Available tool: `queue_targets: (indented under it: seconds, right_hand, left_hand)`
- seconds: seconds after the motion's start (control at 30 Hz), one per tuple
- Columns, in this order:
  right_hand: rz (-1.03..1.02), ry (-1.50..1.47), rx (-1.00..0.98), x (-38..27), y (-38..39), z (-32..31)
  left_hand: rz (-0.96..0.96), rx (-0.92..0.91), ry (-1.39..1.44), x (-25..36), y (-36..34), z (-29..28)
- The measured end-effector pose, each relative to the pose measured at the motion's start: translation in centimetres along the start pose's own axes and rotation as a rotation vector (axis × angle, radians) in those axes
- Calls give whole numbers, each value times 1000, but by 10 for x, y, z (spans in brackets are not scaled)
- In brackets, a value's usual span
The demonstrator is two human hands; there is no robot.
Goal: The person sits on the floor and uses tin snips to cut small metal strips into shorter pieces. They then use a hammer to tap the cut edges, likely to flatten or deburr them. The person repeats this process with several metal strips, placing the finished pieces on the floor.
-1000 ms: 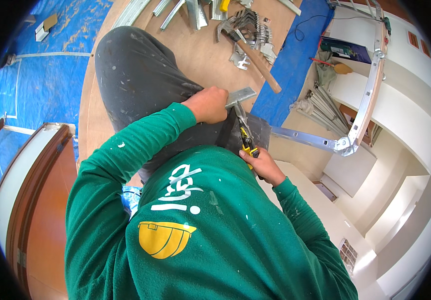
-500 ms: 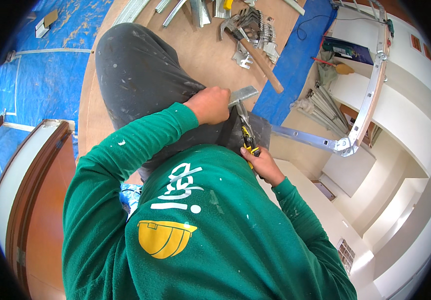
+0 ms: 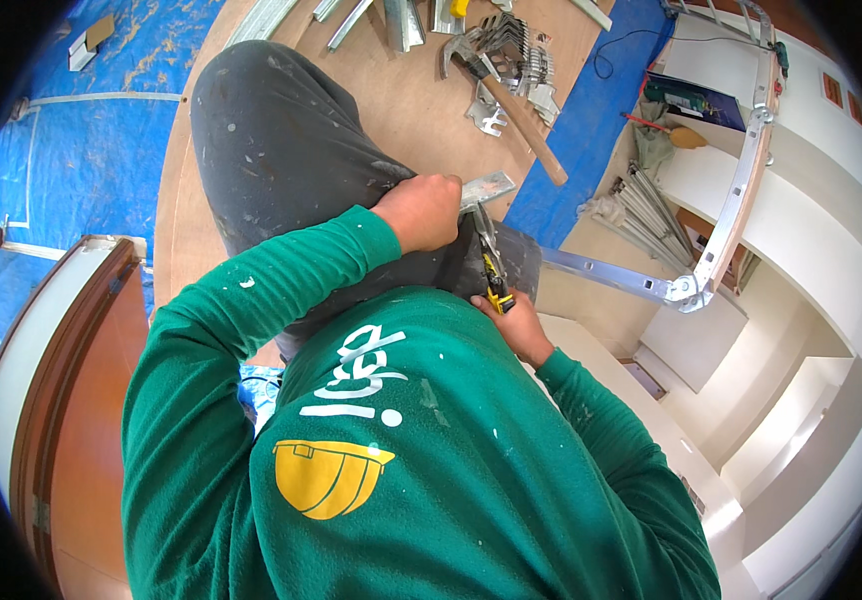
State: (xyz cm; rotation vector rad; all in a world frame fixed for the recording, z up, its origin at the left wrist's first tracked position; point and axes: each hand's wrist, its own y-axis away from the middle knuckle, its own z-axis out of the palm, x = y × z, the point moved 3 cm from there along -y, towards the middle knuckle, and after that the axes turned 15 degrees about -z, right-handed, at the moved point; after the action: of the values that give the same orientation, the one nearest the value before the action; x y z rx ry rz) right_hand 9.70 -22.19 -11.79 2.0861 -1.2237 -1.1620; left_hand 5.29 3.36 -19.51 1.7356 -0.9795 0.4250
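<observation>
A short piece of galvanized metal channel [image 3: 489,190] sticks out of my left hand [image 3: 421,212], which is closed around its near end above my grey-trousered leg. My right hand [image 3: 515,325] is wrapped round the yellow-and-black handles of a pair of tin snips [image 3: 492,268]. The snips point away from me, and their jaws meet the underside of the channel piece; how far the blades reach over the metal is hidden. Most of my right fingers are out of sight behind the handles and my sweatshirt.
A claw hammer [image 3: 519,118] lies on the round wooden board [image 3: 401,110] beside a pile of metal brackets [image 3: 516,55]. Metal channels [image 3: 403,25] lie at the board's far edge. An aluminium ladder [image 3: 741,200] stands at right, near a bundle of rods [image 3: 656,212]. Blue sheeting [image 3: 101,150] covers the floor.
My right hand has shifted slightly left and toward my body, and the snips' handles look closer together. The channel piece has tilted slightly in my left hand.
</observation>
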Motion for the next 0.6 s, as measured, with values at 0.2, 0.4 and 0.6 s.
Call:
queue_targets:
  seconds: [0.2,0.4,0.6]
  right_hand:
    - [52,-15,-40,12,-3,7]
    - [41,-213,-63,-4,1,-7]
    - [-106,-10,37,3,19,-18]
  left_hand:
    - [-32,31,26,-2,0,3]
    - [-22,61,60,-1,-4,-2]
    - [25,102,89,-2,-3,-6]
